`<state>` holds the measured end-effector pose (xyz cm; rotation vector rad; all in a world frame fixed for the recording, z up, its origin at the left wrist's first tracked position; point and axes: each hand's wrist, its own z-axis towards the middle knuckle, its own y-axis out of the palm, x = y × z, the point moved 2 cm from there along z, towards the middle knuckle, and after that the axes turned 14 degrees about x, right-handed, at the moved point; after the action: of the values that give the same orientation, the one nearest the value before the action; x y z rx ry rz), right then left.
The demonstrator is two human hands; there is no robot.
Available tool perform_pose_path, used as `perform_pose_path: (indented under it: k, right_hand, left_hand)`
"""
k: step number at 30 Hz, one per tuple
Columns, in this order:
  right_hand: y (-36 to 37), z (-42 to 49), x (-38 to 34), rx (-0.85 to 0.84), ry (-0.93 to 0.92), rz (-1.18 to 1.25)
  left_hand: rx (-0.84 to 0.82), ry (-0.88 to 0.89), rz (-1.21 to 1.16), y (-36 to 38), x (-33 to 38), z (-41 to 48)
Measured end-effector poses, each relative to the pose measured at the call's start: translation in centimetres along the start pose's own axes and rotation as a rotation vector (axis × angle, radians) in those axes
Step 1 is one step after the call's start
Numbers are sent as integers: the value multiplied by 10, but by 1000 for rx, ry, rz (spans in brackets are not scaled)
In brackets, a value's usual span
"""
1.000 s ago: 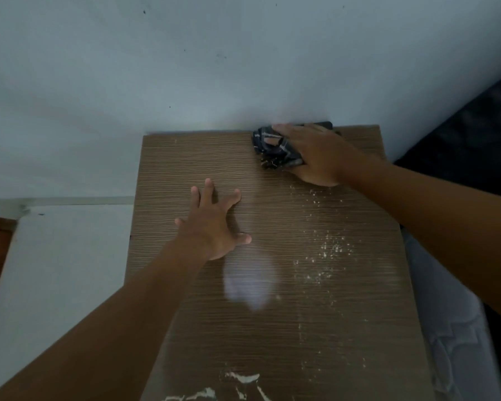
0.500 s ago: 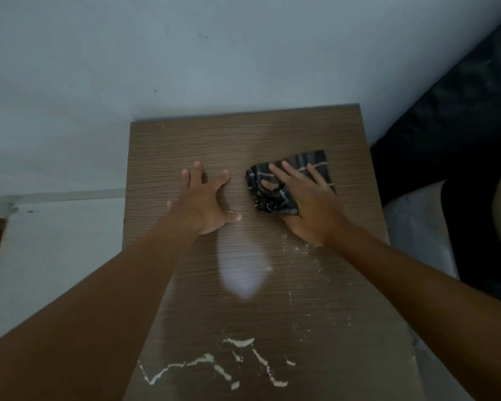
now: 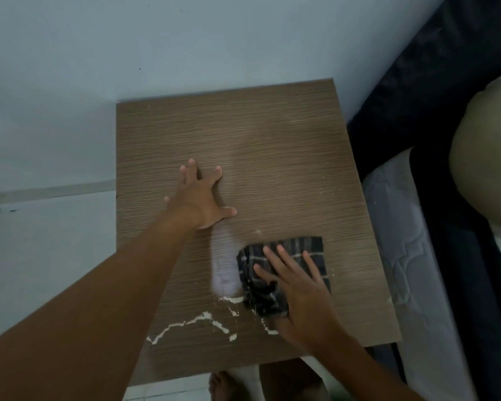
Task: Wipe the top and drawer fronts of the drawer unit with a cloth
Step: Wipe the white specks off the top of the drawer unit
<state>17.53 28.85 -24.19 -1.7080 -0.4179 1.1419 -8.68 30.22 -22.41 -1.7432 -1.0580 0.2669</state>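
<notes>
The drawer unit's wood-grain top [image 3: 272, 140] fills the middle of the head view; its drawer fronts are hidden below the front edge. A dark plaid cloth [image 3: 304, 250] lies on the near right part of the top. My right hand [image 3: 298, 296] presses flat on the cloth, fingers spread. Flat on the bare top near its middle rests my left hand [image 3: 200, 201], fingers apart, holding nothing. White crumbs and a jagged line of white dust [image 3: 197, 321] lie along the near part of the top, just left of the cloth.
A pale wall [image 3: 185, 44] stands right behind the unit. A bed with a dark frame, a white mattress [image 3: 411, 256] and a beige pillow [image 3: 486, 157] adjoins the right side. White floor [image 3: 49, 241] lies to the left. My knee and foot [image 3: 223, 386] show below the front edge.
My right hand has dragged the cloth from the back edge of the top toward the near right, reaching the white dust. My left hand has stayed flat in place.
</notes>
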Motion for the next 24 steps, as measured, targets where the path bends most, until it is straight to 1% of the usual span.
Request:
perform_pose_path:
  k: [2, 4, 5, 7, 8, 9, 11, 14, 16, 19, 22, 24]
  right_hand:
    - [-2, -15, -10, -8, 79, 75]
    - [-13, -15, -16, 16, 241, 218]
    - [-21, -13, -18, 53, 343, 291]
    - [-51, 0, -19, 111, 523, 369]
    - [-70, 9, -17, 107, 598, 436]
    - [-90, 21, -15, 117, 623, 505]
    - [-136, 51, -11, 152, 573, 592]
    - [-182, 101, 9, 240, 453, 526]
    - [-199, 137, 24, 292, 381, 409]
    - [-211, 188, 40, 338, 222, 199]
    - [-204, 239, 56, 405, 13, -93]
    - [-189, 268, 66, 390, -127, -211]
  left_hand:
    - [2, 9, 11, 2, 1, -5]
    - [1, 12, 14, 4, 2, -7]
    - [-1, 10, 12, 4, 2, -7]
    - [-4, 4, 14, 4, 3, -6]
    - [-6, 3, 16, 4, 4, -5]
    - [-8, 2, 14, 3, 5, -4]
    - [-19, -2, -4, 2, 6, -4]
    - [-27, -22, -34, -1, 11, 1]
    - [-17, -31, -38, -3, 14, 7]
    - [-10, -30, -52, -4, 18, 15]
    - [-17, -41, -59, -4, 21, 22]
    - [-28, -56, -74, -4, 22, 24]
